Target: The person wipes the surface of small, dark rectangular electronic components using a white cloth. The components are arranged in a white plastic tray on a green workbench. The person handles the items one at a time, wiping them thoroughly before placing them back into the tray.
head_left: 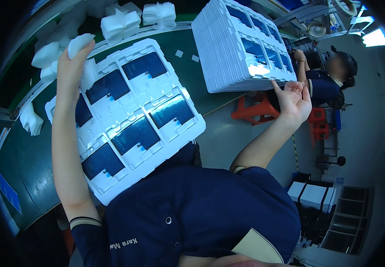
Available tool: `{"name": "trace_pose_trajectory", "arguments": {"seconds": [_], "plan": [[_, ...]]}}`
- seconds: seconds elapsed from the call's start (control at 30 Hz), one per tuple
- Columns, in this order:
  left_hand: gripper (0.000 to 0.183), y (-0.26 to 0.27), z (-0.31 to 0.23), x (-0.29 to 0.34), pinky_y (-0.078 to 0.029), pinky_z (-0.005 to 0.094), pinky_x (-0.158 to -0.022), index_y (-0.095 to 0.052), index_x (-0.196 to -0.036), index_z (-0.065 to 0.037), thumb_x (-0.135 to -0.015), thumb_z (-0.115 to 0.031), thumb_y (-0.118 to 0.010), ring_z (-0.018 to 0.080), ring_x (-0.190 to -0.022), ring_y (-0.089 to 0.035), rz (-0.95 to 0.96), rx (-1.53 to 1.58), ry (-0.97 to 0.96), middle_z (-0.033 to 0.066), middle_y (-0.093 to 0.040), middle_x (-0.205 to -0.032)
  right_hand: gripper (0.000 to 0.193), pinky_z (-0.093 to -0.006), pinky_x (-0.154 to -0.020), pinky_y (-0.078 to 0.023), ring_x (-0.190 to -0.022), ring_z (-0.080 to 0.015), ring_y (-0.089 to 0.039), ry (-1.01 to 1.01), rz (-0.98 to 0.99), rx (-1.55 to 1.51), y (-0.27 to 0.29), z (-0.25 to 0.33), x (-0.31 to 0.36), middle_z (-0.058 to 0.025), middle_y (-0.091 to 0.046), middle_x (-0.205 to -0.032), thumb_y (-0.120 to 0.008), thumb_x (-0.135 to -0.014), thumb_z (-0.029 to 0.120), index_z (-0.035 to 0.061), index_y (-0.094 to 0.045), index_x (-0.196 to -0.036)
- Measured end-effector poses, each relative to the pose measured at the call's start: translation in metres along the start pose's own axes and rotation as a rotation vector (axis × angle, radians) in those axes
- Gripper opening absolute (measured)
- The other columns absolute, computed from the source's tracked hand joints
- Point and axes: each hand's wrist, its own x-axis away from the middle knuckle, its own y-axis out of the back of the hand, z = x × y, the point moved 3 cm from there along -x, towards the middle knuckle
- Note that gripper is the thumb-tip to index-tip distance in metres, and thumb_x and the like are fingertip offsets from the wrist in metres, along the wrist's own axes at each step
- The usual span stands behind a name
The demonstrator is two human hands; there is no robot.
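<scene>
My left hand point(69, 71) is closed around a sheaf of thin white foam sheets point(80, 43), held above the left edge of a white plastic tray point(132, 171). A second wad of white sheets point(88, 76) shows beside that hand, over the tray. Several flat, dark, battery-like pieces point(135, 135) with small connectors lie in the tray's pockets. To the right, my right hand point(295, 101) is raised palm up, fingers apart and partly curled. One fingertip meets the lower edge of a tall stack of white trays point(223, 62); whether it presses there I cannot tell.
More white sheet bundles point(120, 26) line the far side of the green table point(32, 155); one loose bundle point(31, 119) lies at left. Two small white squares point(179, 54) are near the stack. Beyond it are a co-worker point(330, 84) and orange stools point(257, 110).
</scene>
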Motion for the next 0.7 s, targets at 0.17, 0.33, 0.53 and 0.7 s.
{"name": "trace_pose_trajectory", "arguments": {"seconds": [0.17,0.33,0.53,0.7], "plan": [[0.051,-0.001,0.006,-0.003,-0.042,0.0303,-0.089,-0.063,-0.115,-0.001,-0.080,-0.037,-0.072,0.0186,-0.099,-0.058,0.023,0.035,-0.011,0.0098,-0.064,-0.106,0.016,-0.0612,-0.107,-0.018,-0.067,-0.0163,-0.044,-0.007,-0.061,0.021,0.011,0.001,-0.004,0.0004,-0.040,-0.070,-0.038,-0.096,0.016,0.0060,-0.042,-0.084],[0.043,-0.001,0.004,-0.002,-0.046,0.0297,-0.083,-0.063,-0.112,0.000,-0.082,-0.030,-0.070,0.0175,-0.092,-0.061,0.005,0.021,-0.015,0.0098,-0.066,-0.101,0.014,-0.0514,-0.097,-0.039,-0.062,-0.0143,-0.038,-0.223,-0.105,-0.291,0.029,0.004,-0.029,-0.0013,-0.043,-0.072,-0.049,-0.093,0.013,0.0004,-0.046,-0.089],[0.049,-0.003,0.010,-0.005,-0.041,0.0290,-0.089,-0.063,-0.115,-0.001,-0.082,-0.037,-0.070,0.0173,-0.099,-0.057,0.073,0.024,-0.011,0.0094,-0.064,-0.106,0.028,-0.0253,-0.061,-0.049,-0.053,-0.0096,-0.039,-0.285,0.054,-0.167,0.010,-0.005,-0.055,-0.0038,-0.054,-0.077,-0.067,-0.085,0.016,-0.0008,-0.052,-0.102],[0.041,-0.003,0.012,-0.007,-0.042,0.0272,-0.085,-0.064,-0.113,-0.002,-0.084,-0.031,-0.070,0.0150,-0.093,-0.058,0.079,0.032,-0.020,0.0068,-0.065,-0.102,0.019,-0.0151,-0.040,-0.040,-0.041,-0.0080,-0.042,-0.376,0.258,0.070,-0.002,-0.010,-0.092,-0.0078,-0.063,-0.081,-0.063,-0.086,0.012,0.0018,-0.053,-0.098]]}}
